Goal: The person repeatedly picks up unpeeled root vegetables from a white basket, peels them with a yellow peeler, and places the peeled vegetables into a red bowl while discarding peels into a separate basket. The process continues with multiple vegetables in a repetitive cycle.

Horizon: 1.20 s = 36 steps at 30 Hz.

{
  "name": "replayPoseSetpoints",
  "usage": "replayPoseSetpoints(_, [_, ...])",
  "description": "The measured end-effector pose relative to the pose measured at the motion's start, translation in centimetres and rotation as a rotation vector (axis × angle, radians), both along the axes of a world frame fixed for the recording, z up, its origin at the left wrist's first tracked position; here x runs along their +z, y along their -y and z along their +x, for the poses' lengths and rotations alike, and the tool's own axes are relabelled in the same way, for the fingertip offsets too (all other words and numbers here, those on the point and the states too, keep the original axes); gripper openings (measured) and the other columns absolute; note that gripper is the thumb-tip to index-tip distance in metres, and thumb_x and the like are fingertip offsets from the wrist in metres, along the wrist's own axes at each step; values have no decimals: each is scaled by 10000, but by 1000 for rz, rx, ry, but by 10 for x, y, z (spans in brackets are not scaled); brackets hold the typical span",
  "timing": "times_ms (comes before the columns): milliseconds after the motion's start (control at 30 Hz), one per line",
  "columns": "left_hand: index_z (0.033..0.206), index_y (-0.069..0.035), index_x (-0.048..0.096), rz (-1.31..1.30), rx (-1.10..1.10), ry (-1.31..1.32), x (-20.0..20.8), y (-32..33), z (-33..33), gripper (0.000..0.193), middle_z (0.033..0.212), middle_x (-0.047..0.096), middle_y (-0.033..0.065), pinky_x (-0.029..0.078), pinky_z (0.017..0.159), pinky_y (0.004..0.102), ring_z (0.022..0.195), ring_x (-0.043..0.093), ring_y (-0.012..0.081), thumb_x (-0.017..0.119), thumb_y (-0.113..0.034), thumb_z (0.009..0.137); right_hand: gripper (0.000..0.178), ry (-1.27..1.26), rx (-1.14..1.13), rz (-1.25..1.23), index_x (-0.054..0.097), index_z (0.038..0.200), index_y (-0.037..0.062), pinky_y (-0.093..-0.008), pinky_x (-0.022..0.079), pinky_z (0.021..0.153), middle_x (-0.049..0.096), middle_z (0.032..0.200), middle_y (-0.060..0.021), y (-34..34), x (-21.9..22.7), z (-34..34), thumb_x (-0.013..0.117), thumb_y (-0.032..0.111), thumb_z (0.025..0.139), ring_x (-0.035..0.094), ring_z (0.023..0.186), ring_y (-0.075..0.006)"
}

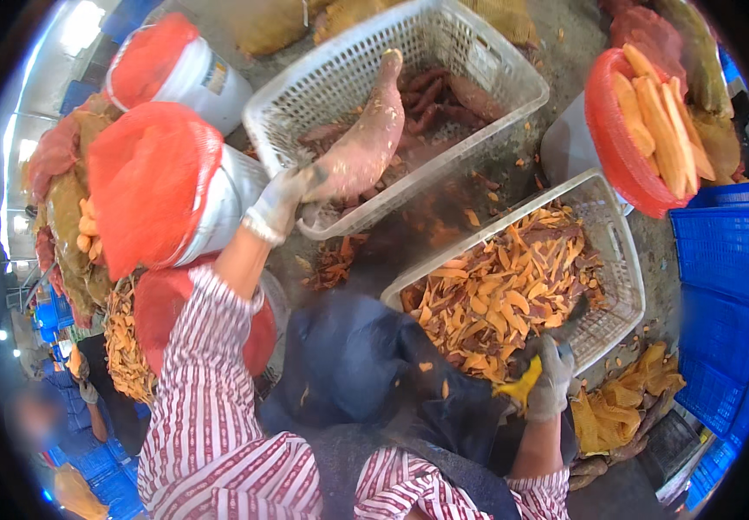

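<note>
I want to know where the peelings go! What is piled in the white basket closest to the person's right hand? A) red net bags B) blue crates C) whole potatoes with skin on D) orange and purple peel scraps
D: the white basket near the gloved right hand is heaped with thin orange and purplish peel scraps, while the whole sweet potato is held by the left hand over the other basket.

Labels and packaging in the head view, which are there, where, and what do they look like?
Label: small pale rectangle on the far white bucket, top left.
Red mesh covers: stretched over both bucket mouths, left.
Blue crates: stacked, right edge.
No signs or screens.
</note>
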State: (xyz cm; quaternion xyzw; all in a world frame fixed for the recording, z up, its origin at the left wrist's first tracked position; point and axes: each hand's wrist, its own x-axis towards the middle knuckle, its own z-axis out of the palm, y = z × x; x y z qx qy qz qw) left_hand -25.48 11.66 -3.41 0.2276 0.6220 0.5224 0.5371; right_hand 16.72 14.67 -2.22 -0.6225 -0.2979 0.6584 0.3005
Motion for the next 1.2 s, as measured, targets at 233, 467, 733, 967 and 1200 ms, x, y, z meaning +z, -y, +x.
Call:
replayPoseSetpoints(233, [1201,-12,395,345,-234,-233,56,94,100,493,1008,532,48,450,640,259,796,540,141,466,-351,850,292,-616,-130,24,492,1059,109,-253,436,477,572,832,-65,28,54,-60,554,279,829,520,560,-115])
replayPoseSetpoints(467, [1203,-23,388,124,-160,500,-12,113,270,570,1104,477,45,398,868,292,993,469,165,661,-243,753,253,-320,-261,216,571,989,25,-231,407,686,564,851,-9,98,12,-11,594,186,796,521,769,-113])
replayPoseSetpoints(733, [1156,19,432,159,-212,401,26,125,247,523,1048,516,75,415,825,270,948,497,163,661,-155,719,215,60,-6,477,582,957,23,-231,405,567,551,712,-12,104,62,17,607,138,777,472,599,-78])
replayPoseSetpoints(967, [1096,4,463,46,-218,278,10,151,230,521,979,519,60,404,818,281,890,495,151,657,-295,717,315,817,606,582,535,1067,152,-383,456,747,619,890,-123,91,46,19,534,306,792,587,852,-297])
replayPoseSetpoints(1200, [1145,0,437,150,-242,632,60,168,242,721,1061,514,74,406,851,278,959,503,165,727,-402,621,339,642,535,309,578,956,1,-335,445,659,607,745,-146,62,-38,69,583,276,759,584,691,-250])
